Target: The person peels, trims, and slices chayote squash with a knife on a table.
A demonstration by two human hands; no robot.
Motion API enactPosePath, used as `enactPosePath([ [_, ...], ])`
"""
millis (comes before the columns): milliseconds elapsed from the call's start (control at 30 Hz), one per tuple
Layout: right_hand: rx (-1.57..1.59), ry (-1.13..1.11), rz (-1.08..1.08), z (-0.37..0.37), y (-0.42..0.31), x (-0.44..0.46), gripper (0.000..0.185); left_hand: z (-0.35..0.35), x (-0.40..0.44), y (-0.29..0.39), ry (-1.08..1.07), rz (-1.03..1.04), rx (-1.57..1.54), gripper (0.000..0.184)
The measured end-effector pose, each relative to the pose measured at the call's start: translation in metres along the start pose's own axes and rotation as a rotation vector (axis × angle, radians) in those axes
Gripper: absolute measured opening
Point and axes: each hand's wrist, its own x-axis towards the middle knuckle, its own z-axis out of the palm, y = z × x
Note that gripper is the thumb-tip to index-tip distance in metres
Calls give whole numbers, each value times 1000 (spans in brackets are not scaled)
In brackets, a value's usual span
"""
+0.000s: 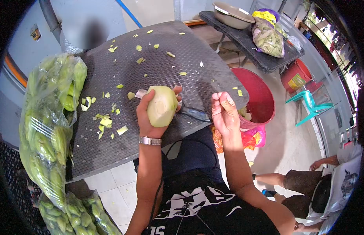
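My left hand (149,113), with a metal watch at its wrist, is wrapped round a peeled pale-green chayote (161,107) above the near part of the dark woven-pattern table (182,51). Behind the chayote lies a knife (195,113), its dark handle pointing right. The chayote and my hand hide part of its blade. Off the table's right edge, my right hand (226,113) is raised, palm toward me. Its fingers are curled in and pressed to the thumb; anything between them is hidden. Green peel scraps (105,121) are scattered over the tabletop.
Clear plastic bags of green chayotes (52,129) stand along the left edge. A red bucket (264,90) with pale pieces is at the right. Farther back, a second table (244,43) holds a basin (233,16) and a filled bag (270,37). Another person (307,184) is at the lower right.
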Motion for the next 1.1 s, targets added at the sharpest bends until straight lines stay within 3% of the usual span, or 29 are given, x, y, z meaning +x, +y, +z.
enactPosePath([
  [300, -23, -97, 0, 6, -2, 0, 26, -3, -3, -1, 14, -1, 7, 61],
  [600, -30, -36, 13, 17, -5, -2, 38, -6, -4, 0, -2, -2, 13, 60],
  [867, -26, 29, 25, 3, 1, 1, 11, 0, -6, 4, 4, 7, 1, 62],
  [1100, -24, -7, 62, -3, 0, 9, 10, 19, -4, 40, 44, 62, 290, 58],
])
